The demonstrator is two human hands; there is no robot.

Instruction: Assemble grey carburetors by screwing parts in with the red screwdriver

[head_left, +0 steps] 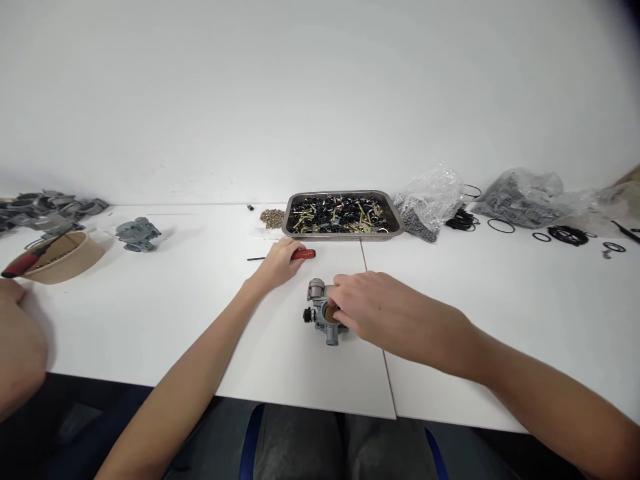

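Observation:
A small grey metal carburetor body (323, 313) stands on the white table (200, 320) in front of me. My right hand (373, 308) rests on its right side, fingers curled and pinched at its round brown opening. Further back, my left hand (279, 263) lies over a screwdriver with a red handle (303, 254), fingers closed round the handle; the thin dark shaft sticks out to the left on the tabletop.
A metal tray (395, 220) of black and brass small parts sits behind, with a pile of tiny brass pieces (273, 217) beside it. Plastic bags (430, 200) and black O-rings (567, 235) lie right. Left: another carburetor (137, 234), a paper bowl (65, 257), another person's arm (17, 347).

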